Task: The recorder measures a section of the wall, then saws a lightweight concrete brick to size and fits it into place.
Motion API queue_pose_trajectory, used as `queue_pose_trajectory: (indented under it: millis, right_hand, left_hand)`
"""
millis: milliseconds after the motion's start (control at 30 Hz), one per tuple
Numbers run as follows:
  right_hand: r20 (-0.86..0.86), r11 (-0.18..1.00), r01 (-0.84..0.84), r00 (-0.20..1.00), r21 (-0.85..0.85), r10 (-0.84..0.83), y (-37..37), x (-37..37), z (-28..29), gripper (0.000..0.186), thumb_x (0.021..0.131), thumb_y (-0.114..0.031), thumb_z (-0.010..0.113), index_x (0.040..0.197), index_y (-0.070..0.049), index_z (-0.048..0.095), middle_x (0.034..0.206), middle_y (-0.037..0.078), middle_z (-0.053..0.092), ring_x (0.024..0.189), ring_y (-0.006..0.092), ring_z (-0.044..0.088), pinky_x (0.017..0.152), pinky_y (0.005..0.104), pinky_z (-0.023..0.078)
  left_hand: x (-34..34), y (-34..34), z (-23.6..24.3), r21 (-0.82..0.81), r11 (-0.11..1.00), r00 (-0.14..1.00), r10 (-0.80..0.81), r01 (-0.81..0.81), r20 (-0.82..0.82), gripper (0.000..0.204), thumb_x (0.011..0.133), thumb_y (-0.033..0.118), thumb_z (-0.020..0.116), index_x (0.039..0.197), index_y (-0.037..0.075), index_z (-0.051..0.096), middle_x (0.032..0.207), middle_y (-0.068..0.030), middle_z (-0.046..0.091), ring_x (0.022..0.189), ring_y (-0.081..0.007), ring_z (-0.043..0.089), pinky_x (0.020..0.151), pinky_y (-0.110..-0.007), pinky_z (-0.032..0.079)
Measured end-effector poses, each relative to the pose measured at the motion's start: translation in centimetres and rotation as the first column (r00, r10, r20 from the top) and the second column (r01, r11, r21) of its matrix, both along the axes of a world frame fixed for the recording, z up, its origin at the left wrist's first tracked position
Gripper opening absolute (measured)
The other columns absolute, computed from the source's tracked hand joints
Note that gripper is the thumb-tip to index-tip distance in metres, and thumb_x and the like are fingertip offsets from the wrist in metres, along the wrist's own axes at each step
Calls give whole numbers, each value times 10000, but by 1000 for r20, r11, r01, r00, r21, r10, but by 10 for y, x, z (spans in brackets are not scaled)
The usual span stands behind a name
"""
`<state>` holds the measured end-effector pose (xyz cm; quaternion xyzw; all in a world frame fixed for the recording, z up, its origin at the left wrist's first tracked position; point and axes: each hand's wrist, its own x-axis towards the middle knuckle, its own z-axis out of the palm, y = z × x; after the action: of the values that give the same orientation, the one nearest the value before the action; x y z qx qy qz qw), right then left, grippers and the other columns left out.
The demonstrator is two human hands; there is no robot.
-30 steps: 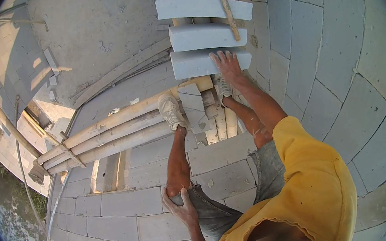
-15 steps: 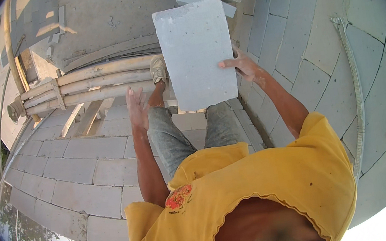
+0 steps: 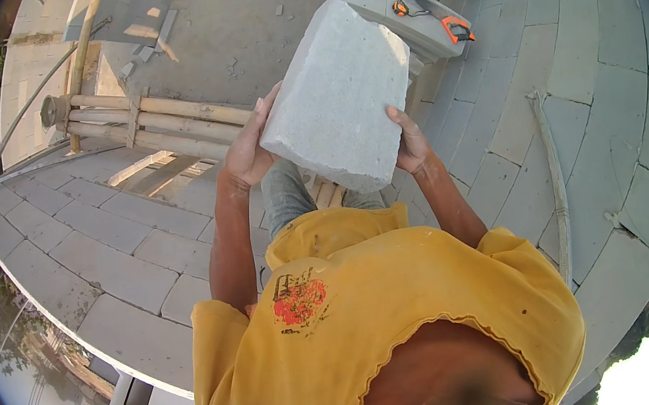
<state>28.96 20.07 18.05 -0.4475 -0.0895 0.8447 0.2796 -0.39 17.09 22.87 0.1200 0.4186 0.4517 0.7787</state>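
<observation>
A pale grey, rough-edged block (image 3: 330, 91) is raised in front of my body, tilted. My left hand (image 3: 256, 146) grips its left side with curled fingers. My right hand (image 3: 408, 138) grips the lower right side, thumb along the edge. Just beyond the block, a handsaw with an orange handle (image 3: 456, 29) and an orange-and-black tape measure (image 3: 401, 8) lie on stacked pale blocks (image 3: 370, 1). My legs show partly below the held block, mostly hidden by it and the yellow shirt.
Lashed bamboo poles (image 3: 177, 114) form a bar at left, with an upright pole (image 3: 83, 78) and openings (image 3: 157, 175) beside it. Grey blockwork (image 3: 542, 51) surrounds me. A long pale strip (image 3: 552, 189) lies at right. Rubble (image 3: 233, 67) lies on the grey ground beyond.
The block has come up off the row toward me and tilted. My left hand left my knee and now grips it with my right. The saw and tape have come into view.
</observation>
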Motion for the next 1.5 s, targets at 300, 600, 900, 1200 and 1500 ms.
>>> queue_pose_trajectory:
  millis: [300,600,900,1200,1500]
  right_hand:
    - [-284,925,-332,919,-183,274,-48,48,31,947,798,-493,733,1493,-24,293,1416,233,447,1283,330,511,1008,482,506]
    - [-244,800,-565,820,-202,517,-24,43,40,867,739,-485,774,1412,-41,455,1300,163,590,1144,306,606,984,440,510]
    - [-194,748,-644,764,-161,616,-7,6,-53,875,918,-612,559,1505,-18,301,1442,191,465,1227,308,550,1014,413,475]
    - [561,179,-976,80,-123,824,-70,116,-112,972,873,-569,641,1559,-73,163,1520,228,355,1368,368,414,1114,433,353]
    - [722,184,-953,-48,-239,690,-136,141,-179,715,910,-354,618,1491,-49,334,1489,229,410,1388,371,385,1133,420,326]
  left_hand:
    - [-33,-22,67,-179,275,-234,182,944,-955,1074,683,261,839,1539,391,202,1637,-37,110,1498,-341,120,1228,-558,183]
    - [-11,-14,96,285,-12,280,226,959,-933,975,704,146,778,1533,280,283,1577,-131,271,1374,-366,375,1144,-567,288]
    - [-21,-72,56,88,397,42,124,914,-991,807,690,200,807,1408,177,440,1283,-113,527,1206,-327,500,1062,-469,388]
    - [-102,-128,-47,-413,859,-216,-360,304,-908,1021,582,315,847,1453,122,350,1343,-166,514,1210,-388,534,1017,-481,449]
    - [-197,-161,-110,-437,899,-6,-438,-32,-899,1065,537,220,869,1454,85,344,1367,-192,504,1243,-368,518,1060,-433,429]
